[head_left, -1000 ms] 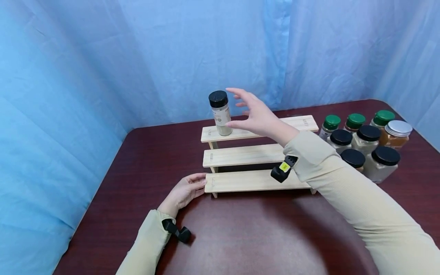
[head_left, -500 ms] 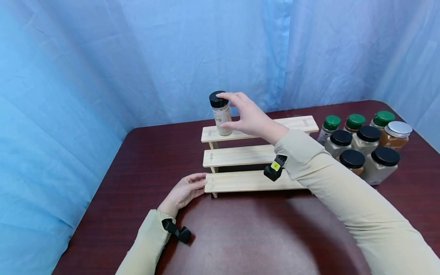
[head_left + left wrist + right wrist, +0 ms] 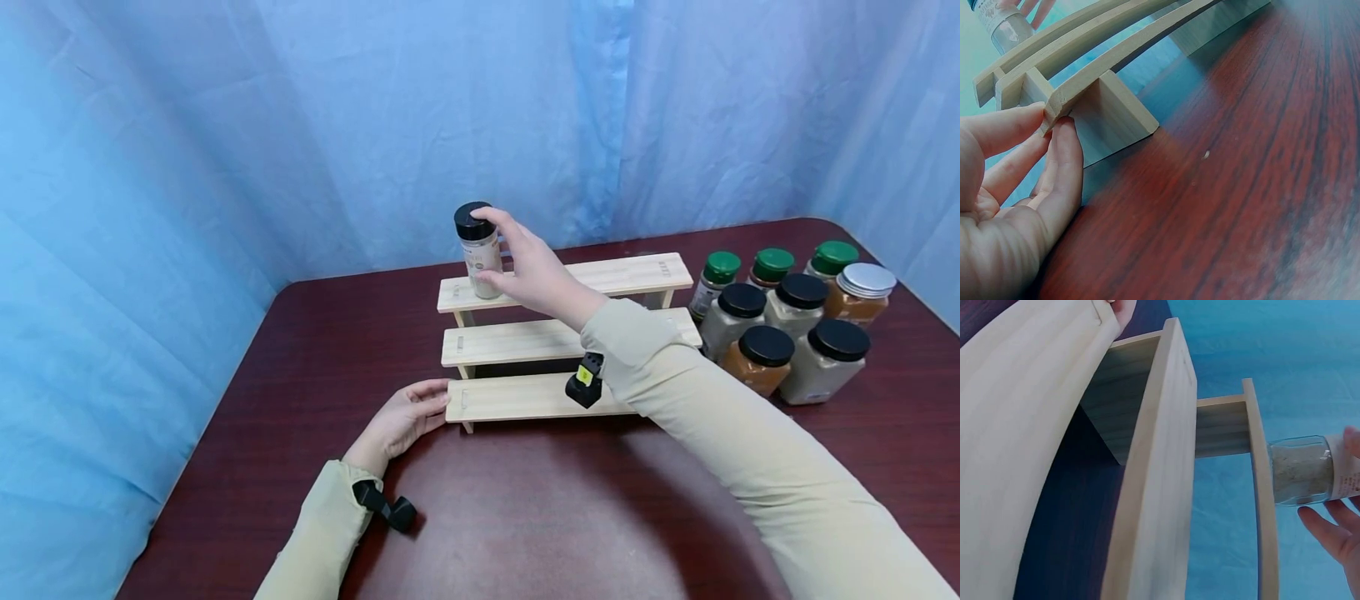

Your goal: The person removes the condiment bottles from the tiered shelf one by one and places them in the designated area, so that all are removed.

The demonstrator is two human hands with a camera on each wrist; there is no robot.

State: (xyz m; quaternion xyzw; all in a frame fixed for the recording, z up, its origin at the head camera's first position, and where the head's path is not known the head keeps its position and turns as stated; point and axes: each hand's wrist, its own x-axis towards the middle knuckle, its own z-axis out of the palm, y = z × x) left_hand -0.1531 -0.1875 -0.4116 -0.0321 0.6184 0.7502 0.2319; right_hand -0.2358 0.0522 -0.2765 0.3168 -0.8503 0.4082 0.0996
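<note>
A three-tier wooden shelf rack (image 3: 517,397) stands on the table. My left hand (image 3: 400,422) pinches the left end of its lowest tier; in the left wrist view the thumb lies at the front of the board end (image 3: 1094,74), with fingers behind and below. On the top tier's left end, a clear spice jar (image 3: 479,257) with a black lid stands upright, holding pale powder. My right hand (image 3: 534,273) grips it from the right, a finger at the lid and the thumb against the body. The right wrist view shows the jar's base (image 3: 1300,472) at the board.
Right of the rack stand several jars: green-lidded bottles (image 3: 722,268), black-lidded square jars (image 3: 825,364) and a silver-lidded jar (image 3: 864,292) with brown contents. Dark red tabletop (image 3: 510,517) lies in front. A blue curtain (image 3: 375,142) hangs behind the table and along its sides.
My right hand has moved left and closed in from beside the jar onto its lid and body. The jar sits almost where it was. My left hand stays on the rack's end.
</note>
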